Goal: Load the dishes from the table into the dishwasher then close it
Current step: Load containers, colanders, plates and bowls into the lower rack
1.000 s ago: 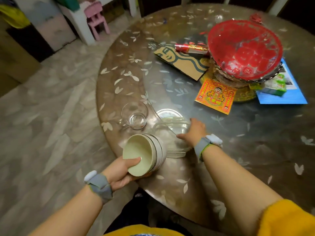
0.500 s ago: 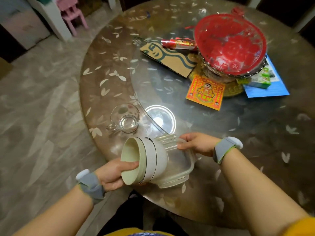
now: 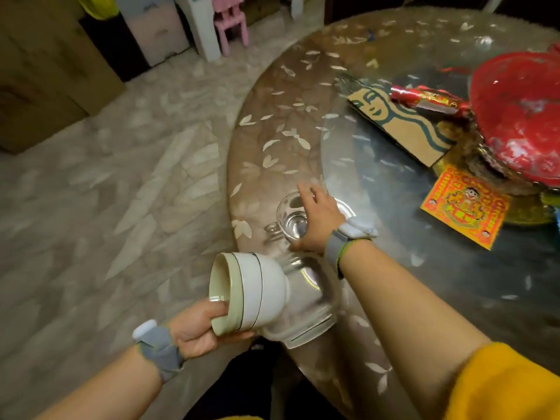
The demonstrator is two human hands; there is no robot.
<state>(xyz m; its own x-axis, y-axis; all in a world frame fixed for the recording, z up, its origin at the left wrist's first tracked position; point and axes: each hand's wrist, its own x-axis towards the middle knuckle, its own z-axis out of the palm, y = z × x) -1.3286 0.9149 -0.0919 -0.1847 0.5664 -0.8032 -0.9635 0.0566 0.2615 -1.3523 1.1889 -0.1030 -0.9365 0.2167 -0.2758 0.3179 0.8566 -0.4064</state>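
Plainly, from the head view: left hand (image 3: 200, 325) grips the tilted bowl stack (image 3: 248, 295) nested in a glass container (image 3: 306, 310) at the worktop (image 3: 272, 116) edge. Right hand (image 3: 318, 219), fingers spread, is nearer the glass mug (image 3: 292, 219), reaching over it, mug handle pointing left.

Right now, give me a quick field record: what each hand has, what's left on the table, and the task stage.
left hand: grips stack of bowls nested in glass container, tilted sideways
right hand: fingers spread over glass mug, grasp not clear
table: mug, glass lid beside it
stage: collecting dishes; dishwasher not in view
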